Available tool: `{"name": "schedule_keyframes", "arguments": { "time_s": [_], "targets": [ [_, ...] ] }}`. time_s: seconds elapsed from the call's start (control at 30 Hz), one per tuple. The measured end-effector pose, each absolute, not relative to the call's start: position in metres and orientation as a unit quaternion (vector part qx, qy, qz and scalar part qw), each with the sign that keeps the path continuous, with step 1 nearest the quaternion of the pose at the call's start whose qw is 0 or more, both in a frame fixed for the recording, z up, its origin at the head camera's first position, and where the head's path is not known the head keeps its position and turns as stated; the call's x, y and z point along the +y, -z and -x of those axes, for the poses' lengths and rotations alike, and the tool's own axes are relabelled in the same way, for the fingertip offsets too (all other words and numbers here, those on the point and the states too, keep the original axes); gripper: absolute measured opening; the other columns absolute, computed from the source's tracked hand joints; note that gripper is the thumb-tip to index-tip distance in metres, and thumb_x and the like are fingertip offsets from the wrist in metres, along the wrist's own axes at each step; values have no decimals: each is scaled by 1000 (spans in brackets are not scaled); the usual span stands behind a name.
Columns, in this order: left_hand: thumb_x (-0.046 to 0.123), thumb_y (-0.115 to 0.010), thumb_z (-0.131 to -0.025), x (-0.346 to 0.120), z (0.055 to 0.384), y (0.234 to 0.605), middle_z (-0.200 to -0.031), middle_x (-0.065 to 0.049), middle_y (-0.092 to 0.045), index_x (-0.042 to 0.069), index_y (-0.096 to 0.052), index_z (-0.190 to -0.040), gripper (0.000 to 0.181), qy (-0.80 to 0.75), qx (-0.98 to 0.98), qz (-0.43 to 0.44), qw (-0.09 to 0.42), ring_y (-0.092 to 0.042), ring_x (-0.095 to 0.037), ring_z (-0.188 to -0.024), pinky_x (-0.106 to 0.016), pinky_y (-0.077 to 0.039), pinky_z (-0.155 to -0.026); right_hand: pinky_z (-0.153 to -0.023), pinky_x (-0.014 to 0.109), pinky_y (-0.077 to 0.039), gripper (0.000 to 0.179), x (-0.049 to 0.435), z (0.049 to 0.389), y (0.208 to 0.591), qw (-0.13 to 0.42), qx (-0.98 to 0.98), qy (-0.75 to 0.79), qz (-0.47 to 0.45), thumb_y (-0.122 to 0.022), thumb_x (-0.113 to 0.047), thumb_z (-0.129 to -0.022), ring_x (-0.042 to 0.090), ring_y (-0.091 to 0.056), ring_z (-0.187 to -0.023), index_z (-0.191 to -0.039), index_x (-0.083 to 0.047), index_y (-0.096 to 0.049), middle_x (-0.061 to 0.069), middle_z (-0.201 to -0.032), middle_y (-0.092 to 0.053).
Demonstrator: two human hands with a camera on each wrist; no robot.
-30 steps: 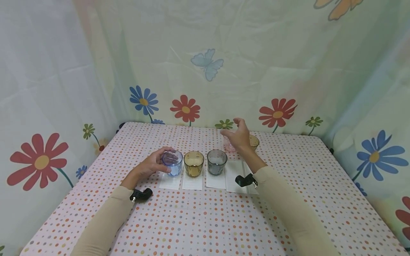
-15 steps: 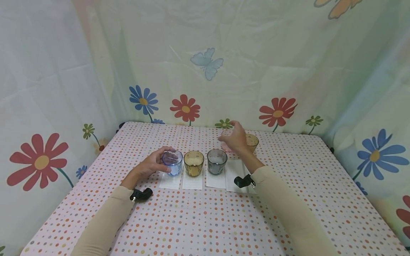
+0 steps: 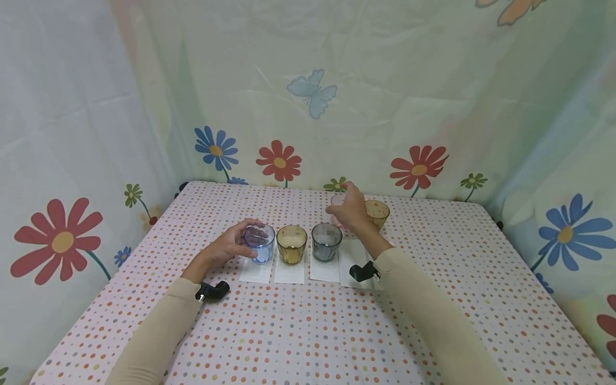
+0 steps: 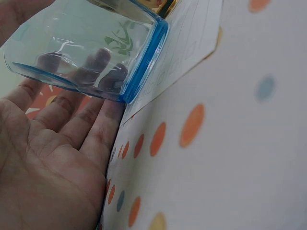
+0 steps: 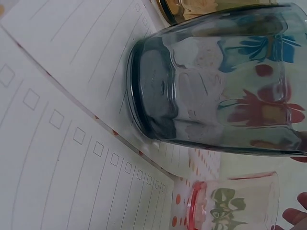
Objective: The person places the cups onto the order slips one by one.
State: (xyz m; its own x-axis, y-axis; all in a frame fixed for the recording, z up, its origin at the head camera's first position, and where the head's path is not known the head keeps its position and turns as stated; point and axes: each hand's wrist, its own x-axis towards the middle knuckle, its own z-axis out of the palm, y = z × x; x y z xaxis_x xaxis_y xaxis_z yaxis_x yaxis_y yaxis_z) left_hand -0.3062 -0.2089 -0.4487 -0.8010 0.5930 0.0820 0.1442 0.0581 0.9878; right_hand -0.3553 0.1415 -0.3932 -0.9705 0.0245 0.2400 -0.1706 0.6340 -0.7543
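My left hand point(image 3: 225, 250) holds the blue glass point(image 3: 262, 252), thumb at the near side, fingers behind it. In the left wrist view the fingertips show through the clear wall of this blue glass point(image 4: 96, 43). At the back right, my right hand point(image 3: 352, 208) is over the pink glass point(image 3: 337, 200), thumb and fingers spread. The right wrist view shows the fingertips point(image 5: 293, 216) just past the rim of the pink glass point(image 5: 230, 206), which stands on the table. The rest of that hand is hidden there.
An amber glass point(image 3: 291, 246) and a grey glass point(image 3: 326, 243) stand beside the blue one, on white lined sheets point(image 3: 289, 275). Another sheet point(image 3: 353, 264) lies to their right. A yellowish glass point(image 3: 378, 211) stands behind the right wrist. A floral curtain point(image 3: 231, 80) encloses the dotted table point(image 3: 289, 331).
My right hand has shifted slightly left and lower over the pink glass, uncovering more of the yellowish glass. The left hand and the front glasses stay put.
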Motion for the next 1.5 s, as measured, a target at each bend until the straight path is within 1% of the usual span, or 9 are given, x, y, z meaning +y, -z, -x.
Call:
{"name": "schedule_keyframes", "arguments": {
  "time_s": [0.23,0.4,0.5,0.77,0.87,1.1,1.2,1.37,1.5],
  "targets": [
    [1,-78,-79,-208,308,447,-149,-26,-45,4,-34,-152,86,-631,714,-247,177,-46,-38,-136,-25,-47,-101,-115,52,-34,76,142,356,394,127,-890,-437,-38,-78,-21,-86,38,-36,-144,-148,0,-41,20,-154,-42],
    [1,-77,-79,-208,306,447,-148,-28,-45,3,-34,-152,85,-633,711,-248,178,-48,-37,-132,-26,-49,-100,-115,52,-34,76,142,357,396,119,-882,-455,-33,-77,-21,-87,38,-35,-144,-150,1,-39,21,-155,-40],
    [1,-76,-80,-208,304,448,-147,-28,-46,3,-33,-153,85,-635,709,-248,180,-51,-34,-129,-26,-49,-98,-116,52,-33,77,142,357,397,117,-880,-460,-32,-76,-21,-87,39,-35,-144,-150,2,-38,22,-155,-40],
    [1,-77,-80,-208,304,448,-146,-24,-48,5,-34,-153,85,-635,712,-238,180,-54,-24,-125,-27,-50,-98,-117,54,-30,81,140,360,399,124,-860,-493,-31,-77,-29,-87,37,-31,-148,-153,-6,-36,19,-160,-34],
    [2,-78,-79,-208,303,449,-146,-24,-48,6,-35,-152,85,-637,713,-236,176,-54,-25,-125,-26,-50,-98,-116,55,-30,83,140,363,400,119,-852,-509,-32,-77,-28,-86,37,-29,-148,-154,-7,-35,19,-161,-31],
    [4,-78,-80,-208,302,450,-147,-26,-47,5,-34,-152,85,-633,712,-244,181,-50,-34,-132,-26,-48,-100,-119,54,-27,91,144,367,413,77,-850,-521,-5,-80,-26,-85,36,-23,-151,-158,-7,-28,16,-165,-24],
    [3,-78,-79,-208,302,451,-147,-26,-47,6,-34,-152,85,-636,710,-240,185,-50,-36,-132,-27,-48,-100,-120,54,-26,93,143,369,417,76,-849,-523,-6,-80,-28,-85,36,-22,-152,-158,-8,-27,16,-165,-24],
    [4,-78,-80,-208,302,450,-146,-25,-48,7,-34,-152,85,-635,712,-237,184,-50,-35,-132,-27,-48,-100,-120,55,-25,95,143,369,421,76,-846,-528,-2,-81,-27,-85,36,-22,-152,-159,-12,-24,15,-166,-23],
    [3,-78,-80,-208,302,450,-147,-25,-48,6,-34,-152,84,-638,708,-240,184,-50,-34,-133,-27,-47,-101,-118,54,-28,99,144,368,422,66,-838,-542,2,-82,-25,-85,37,-23,-151,-161,-13,-20,16,-166,-23]
  ]
}}
